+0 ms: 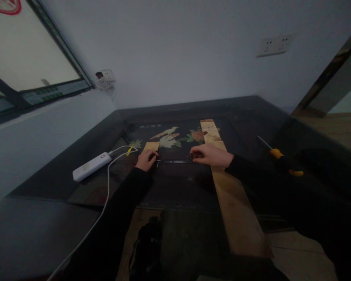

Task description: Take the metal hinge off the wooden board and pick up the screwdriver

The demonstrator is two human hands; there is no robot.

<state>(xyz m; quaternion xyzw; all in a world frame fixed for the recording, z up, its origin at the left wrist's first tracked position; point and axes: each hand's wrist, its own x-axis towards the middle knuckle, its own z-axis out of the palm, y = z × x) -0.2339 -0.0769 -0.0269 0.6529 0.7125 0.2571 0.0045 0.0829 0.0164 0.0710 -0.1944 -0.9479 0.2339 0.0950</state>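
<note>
My left hand rests low over the dark table, its thumb and curled fingers close together beside a small wooden block. A thin, pale, nail-like piece shows by its fingertips. My right hand is pinched at the fingertips around a small dark thing, too dim to name. Its wrist lies across a long wooden board, which juts past the table's front edge. Between both hands runs a thin shiny line; whether it is a rod or a seam in the tabletop, I cannot tell.
A screwdriver with a yellow and black handle lies at the right. At the left sits a white power bank with a white cable trailing off the front. The dark table bears a bird-and-flower picture and stands against a wall.
</note>
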